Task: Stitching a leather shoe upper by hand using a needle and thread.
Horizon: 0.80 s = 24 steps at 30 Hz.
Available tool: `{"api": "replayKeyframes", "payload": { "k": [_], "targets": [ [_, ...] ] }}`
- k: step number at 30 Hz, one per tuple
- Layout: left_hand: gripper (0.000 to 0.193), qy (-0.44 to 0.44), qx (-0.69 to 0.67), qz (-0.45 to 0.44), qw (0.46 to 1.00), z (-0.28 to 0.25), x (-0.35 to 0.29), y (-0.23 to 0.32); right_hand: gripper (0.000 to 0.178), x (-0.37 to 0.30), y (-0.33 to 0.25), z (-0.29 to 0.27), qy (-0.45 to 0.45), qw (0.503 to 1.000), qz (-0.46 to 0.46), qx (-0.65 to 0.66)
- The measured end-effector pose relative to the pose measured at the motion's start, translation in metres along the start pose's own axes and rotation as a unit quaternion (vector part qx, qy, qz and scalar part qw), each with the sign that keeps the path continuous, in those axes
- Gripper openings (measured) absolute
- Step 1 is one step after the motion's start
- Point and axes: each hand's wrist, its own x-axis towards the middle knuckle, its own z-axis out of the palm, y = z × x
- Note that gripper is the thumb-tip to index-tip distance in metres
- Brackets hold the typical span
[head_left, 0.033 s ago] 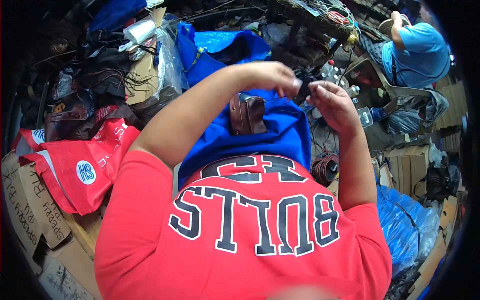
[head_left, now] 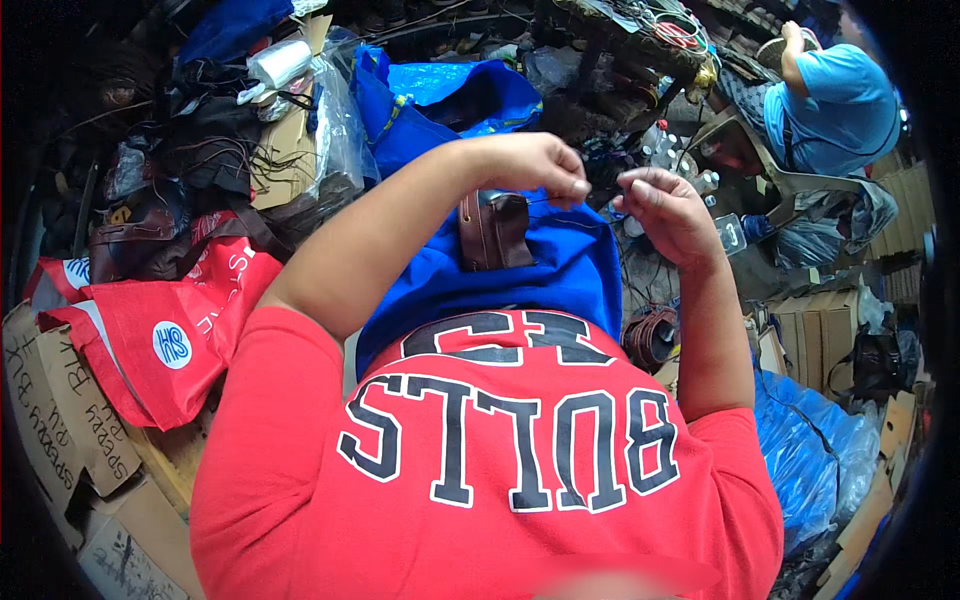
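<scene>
A brown leather shoe (head_left: 497, 235) with light stitching and a metal eyelet rests on the blue cloth (head_left: 575, 245) over my lap. Just beyond it, my left hand (head_left: 548, 168) is closed in a pinch. A thin dark cord (head_left: 540, 201) runs from the shoe's opening to those fingertips. Facing it across a small gap, my right hand (head_left: 668, 212) also pinches, thumb against the forefinger. Whatever it may hold is too small to make out. Neither hand touches the shoe's leather.
Ahead stands an open blue bag (head_left: 455, 90). Red bags (head_left: 150, 340) and cardboard (head_left: 75, 400) lie at left. To the right are plastic bottles (head_left: 735, 233), cardboard boxes (head_left: 815, 330) and a blue plastic sheet (head_left: 800, 450). A person in a light-blue shirt (head_left: 845, 105) sits at far right.
My left hand has shifted slightly left and toward me, so the gap between the hands is a little wider. My right hand and the shoe stay nearly in place.
</scene>
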Motion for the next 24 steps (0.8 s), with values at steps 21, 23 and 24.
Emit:
{"api": "replayKeyframes", "payload": {
  "k": [21, 23, 24],
  "targets": [
    [0.021, 0.385, -0.661, 0.19, 0.616, 0.01, -0.013, -0.025, 0.019, -0.004, 0.086, 0.01, 0.213, 0.969, -0.099, -0.071],
    [0.024, 0.279, -0.617, 0.223, 0.701, 0.002, -0.049, -0.028, 0.02, -0.017, 0.096, 0.003, 0.196, 0.973, -0.073, 0.099],
    [0.022, 0.241, -0.53, 0.245, 0.775, 0.004, -0.062, -0.029, 0.022, -0.019, 0.098, 0.003, 0.238, 0.934, -0.025, 0.266]
  ]
}}
